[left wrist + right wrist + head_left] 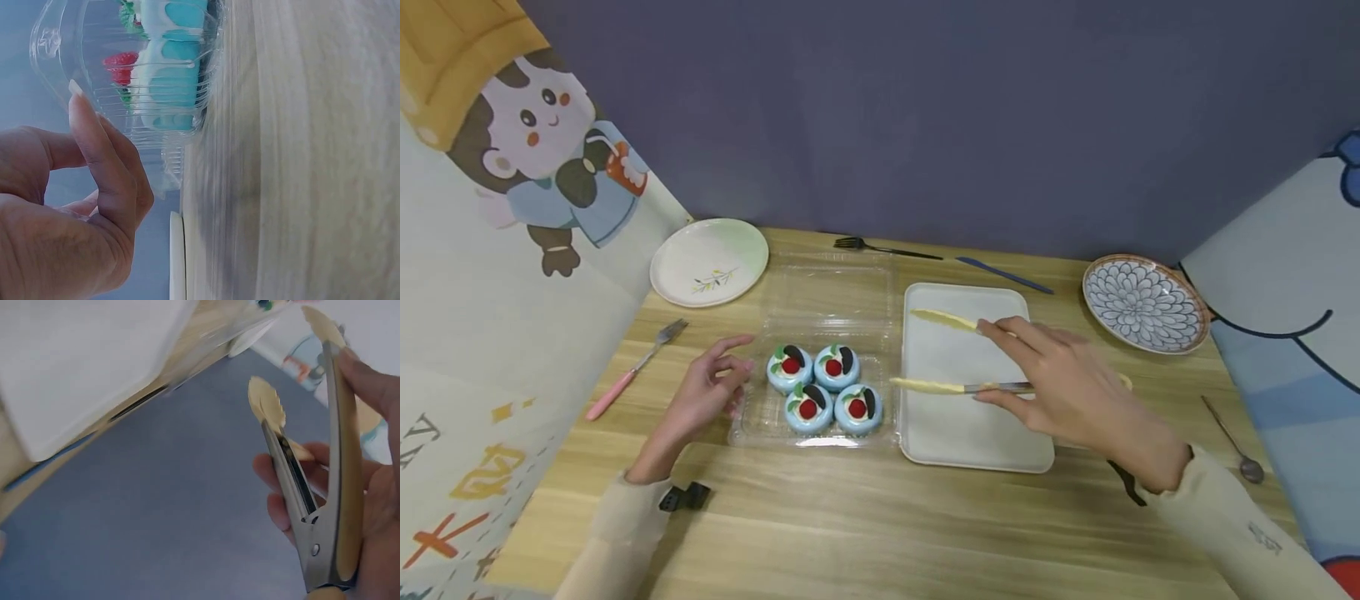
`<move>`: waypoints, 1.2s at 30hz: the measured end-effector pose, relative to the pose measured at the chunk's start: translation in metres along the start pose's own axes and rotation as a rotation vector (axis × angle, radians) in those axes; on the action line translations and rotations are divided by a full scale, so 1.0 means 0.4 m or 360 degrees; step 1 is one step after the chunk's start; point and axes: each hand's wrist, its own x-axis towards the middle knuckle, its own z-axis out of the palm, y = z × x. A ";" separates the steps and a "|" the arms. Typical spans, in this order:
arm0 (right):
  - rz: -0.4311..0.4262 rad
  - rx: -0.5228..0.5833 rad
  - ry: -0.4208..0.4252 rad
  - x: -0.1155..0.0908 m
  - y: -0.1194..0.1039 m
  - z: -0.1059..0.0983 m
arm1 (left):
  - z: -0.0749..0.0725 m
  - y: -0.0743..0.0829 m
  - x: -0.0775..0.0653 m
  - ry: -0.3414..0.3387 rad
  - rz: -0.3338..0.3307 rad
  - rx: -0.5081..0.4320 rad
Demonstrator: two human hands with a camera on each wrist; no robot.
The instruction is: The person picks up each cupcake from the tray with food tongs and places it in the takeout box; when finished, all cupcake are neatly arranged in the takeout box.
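Observation:
In the head view my right hand (1067, 383) holds a pair of metal tongs with cream-coloured tips (943, 387), its two arms spread apart over a white rectangular tray (977, 437). Nothing lies between the tips. The right wrist view shows the thumb on one arm of the tongs (347, 469) and fingers round the other. My left hand (707, 387), fingers loosely bent, is at the left rim of a clear plastic box (820, 325); whether it touches the rim is unclear. Several light-blue cupcakes (805, 411) topped with a red berry, green leaves and a dark cookie sit inside the box.
A pale oval plate (700, 258) and a pink-handled fork (632, 371) lie left. Along the back are a black fork (887, 248) and a blue knife (1003, 275). Right stand a patterned plate (1146, 304) and a spoon (1232, 437). Walls border the wooden table.

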 end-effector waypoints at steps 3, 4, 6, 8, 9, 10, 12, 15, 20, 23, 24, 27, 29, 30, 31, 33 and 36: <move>0.0173 -0.0023 0.0099 -0.041 0.035 0.009 | -0.007 -0.003 -0.004 0.0000 0.0007 -0.0001; 0.0236 -0.0037 0.0131 -0.057 0.047 0.012 | -0.008 -0.003 -0.006 0.0003 0.0007 -0.0002; 0.0375 -0.0052 0.0174 -0.093 0.076 0.019 | -0.011 -0.002 -0.007 0.0002 0.0004 -0.0005; 0.0514 -0.0059 0.0193 -0.133 0.106 0.027 | -0.013 0.001 -0.009 0.0006 0.0002 -0.0003; 0.0602 -0.0060 0.0174 -0.154 0.119 0.029 | -0.015 0.002 -0.009 0.0009 0.0001 -0.0001; 0.0679 -0.0066 0.0156 -0.175 0.132 0.032 | -0.016 0.003 -0.009 0.0013 0.0000 0.0003; 0.0827 -0.0071 0.0101 -0.217 0.153 0.039 | -0.017 0.006 -0.009 0.0014 0.0000 0.0006; 0.0941 -0.0060 0.0070 -0.277 0.177 0.052 | -0.019 0.009 -0.008 0.0009 0.0003 0.0015; 0.0970 -0.0044 0.0060 -0.354 0.193 0.078 | -0.020 0.008 -0.011 -0.0006 -0.0003 0.0007; 0.1007 -0.0081 0.0041 -0.385 0.195 0.093 | -0.020 0.006 -0.013 -0.0005 -0.0002 0.0005; 0.1029 -0.0090 0.0034 -0.392 0.196 0.098 | -0.020 0.006 -0.013 -0.0002 0.0000 0.0007; 0.1072 -0.0101 0.0035 -0.409 0.201 0.112 | -0.019 0.004 -0.011 0.0005 0.0013 0.0012; 0.1069 -0.0104 0.0060 -0.418 0.205 0.120 | -0.017 0.002 -0.009 0.0003 0.0017 0.0005; 0.1067 -0.0109 0.0072 -0.423 0.207 0.124 | -0.016 0.001 -0.007 0.0001 0.0018 0.0003; 0.1061 -0.0116 0.0084 -0.428 0.209 0.127 | -0.015 0.000 -0.006 -0.0003 0.0018 0.0000; 0.1058 -0.0130 0.0105 -0.437 0.212 0.133 | -0.012 -0.001 -0.003 -0.0015 0.0017 -0.0007; 0.1086 -0.0145 0.0088 -0.448 0.213 0.138 | -0.011 0.000 0.001 -0.0032 0.0027 0.0007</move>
